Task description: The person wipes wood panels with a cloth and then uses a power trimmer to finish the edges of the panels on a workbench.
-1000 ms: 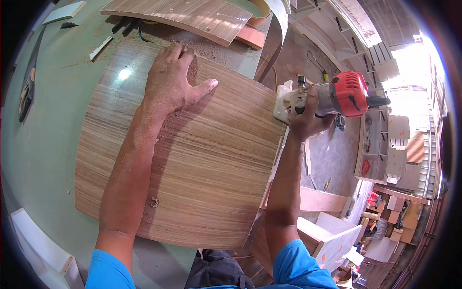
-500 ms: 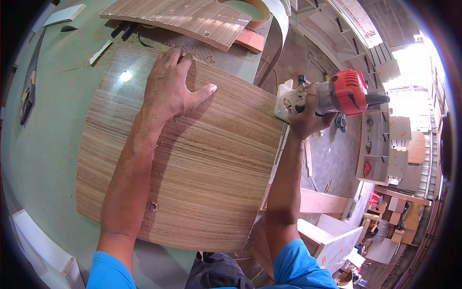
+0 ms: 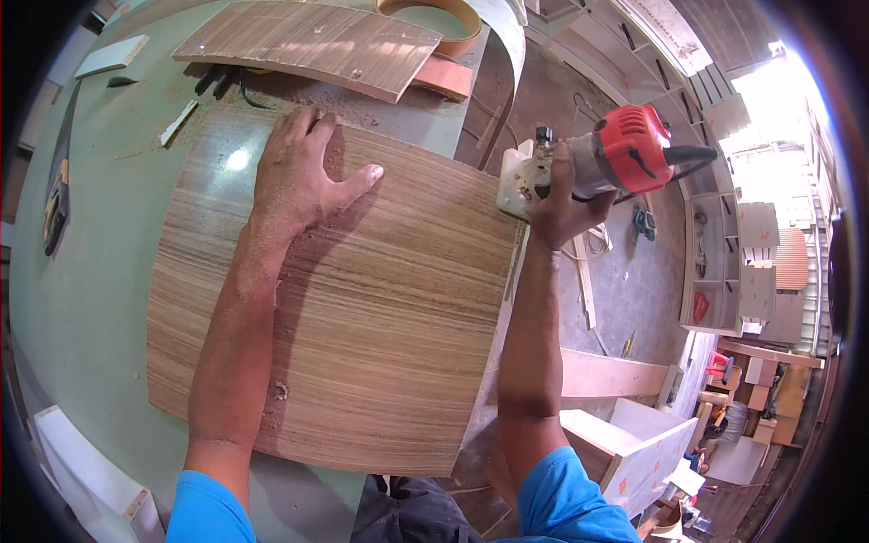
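Note:
A wood-grain board (image 3: 389, 317) lies flat on the green worktop. My left hand (image 3: 303, 176) rests on its far left part, fingers spread and dusted with sawdust. At the board's right edge, my right hand (image 3: 566, 217) is wrapped round a red-and-silver trim router (image 3: 629, 149). The router is tilted sideways, its pale base plate against the far end of that edge and its motor pointing out to the right. Its bit is hidden from view. Wood dust and a small chip lie on the board near my left forearm.
Another wood-grain panel (image 3: 308, 45) lies across the far worktop, beside a roll of edge banding (image 3: 453, 23). A handsaw (image 3: 59, 199) sits at the left. White panels (image 3: 86, 471) stand at lower left. Right of the worktop, a drawer box (image 3: 634, 443) and timber strips (image 3: 584, 281) are on the floor.
The whole view has shifted, so board, hands and router all appear a little further left. My left hand stays spread on the board; my right still grips the router at the edge.

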The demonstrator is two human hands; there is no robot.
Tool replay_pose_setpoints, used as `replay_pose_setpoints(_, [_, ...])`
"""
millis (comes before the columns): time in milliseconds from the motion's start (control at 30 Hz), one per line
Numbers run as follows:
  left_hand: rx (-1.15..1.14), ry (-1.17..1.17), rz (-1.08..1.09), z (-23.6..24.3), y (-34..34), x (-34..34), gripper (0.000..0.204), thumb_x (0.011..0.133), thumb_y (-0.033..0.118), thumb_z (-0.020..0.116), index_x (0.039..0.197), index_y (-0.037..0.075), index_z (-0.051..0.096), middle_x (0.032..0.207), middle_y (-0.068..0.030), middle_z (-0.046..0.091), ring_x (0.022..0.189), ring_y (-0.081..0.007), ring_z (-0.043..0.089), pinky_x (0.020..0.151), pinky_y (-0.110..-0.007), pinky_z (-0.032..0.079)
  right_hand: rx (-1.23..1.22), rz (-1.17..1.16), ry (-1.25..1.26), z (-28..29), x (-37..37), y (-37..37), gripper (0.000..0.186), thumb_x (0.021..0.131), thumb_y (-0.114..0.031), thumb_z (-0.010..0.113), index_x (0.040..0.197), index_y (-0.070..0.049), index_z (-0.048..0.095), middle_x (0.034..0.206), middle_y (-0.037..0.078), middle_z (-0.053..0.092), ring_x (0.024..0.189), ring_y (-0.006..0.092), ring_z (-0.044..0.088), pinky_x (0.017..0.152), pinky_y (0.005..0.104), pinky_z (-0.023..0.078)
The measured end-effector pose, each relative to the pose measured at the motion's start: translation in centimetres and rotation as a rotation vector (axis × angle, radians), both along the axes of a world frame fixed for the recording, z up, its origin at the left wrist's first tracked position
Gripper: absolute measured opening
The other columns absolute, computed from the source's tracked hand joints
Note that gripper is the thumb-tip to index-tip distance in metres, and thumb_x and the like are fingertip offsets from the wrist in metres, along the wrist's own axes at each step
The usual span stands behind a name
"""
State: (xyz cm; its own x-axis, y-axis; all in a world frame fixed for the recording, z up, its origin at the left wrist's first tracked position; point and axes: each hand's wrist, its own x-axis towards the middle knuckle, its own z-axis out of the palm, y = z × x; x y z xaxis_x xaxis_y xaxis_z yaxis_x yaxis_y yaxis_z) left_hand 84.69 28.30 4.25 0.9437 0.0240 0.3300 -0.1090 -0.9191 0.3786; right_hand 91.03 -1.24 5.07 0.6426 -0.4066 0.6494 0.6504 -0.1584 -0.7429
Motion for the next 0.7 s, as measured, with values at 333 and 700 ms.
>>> replay_pose_setpoints(333, [-0.153, -0.260, 0.029, 1.0, -1.5, -0.3, 0.065, 0.084, 0.036, 0.073, 0.131, -0.006, 0.060, 0.145, -0.0247, 0.051, 0.137, -0.0402, 0.047, 0.113, -0.045, 0.042, -0.021, -0.168, 0.044, 0.0, -5.8, -7.2, 0.052, 0.069, -0.002, 0.091, 0.114, -0.001, 0.063, 0.104, 0.008, 0.071, 0.087, 0.0157, 0.068, 0.077, 0.0312, 0.056])
replay_pose_setpoints(700, [0.067, -0.068, 0.027, 0.6, -22.0, -0.1, 0.070, 0.077, 0.046, 0.074, 0.123, -0.002, 0.058, 0.133, -0.0244, 0.052, 0.139, -0.0412, 0.038, 0.121, -0.061, 0.019, 0.163, -0.300, 0.365, 3.1, -27.4, -18.2, 0.040, 0.081, -0.007, 0.075, 0.116, 0.006, 0.059, 0.100, 0.014, 0.069, 0.084, 0.0194, 0.070, 0.073, 0.0341, 0.059])
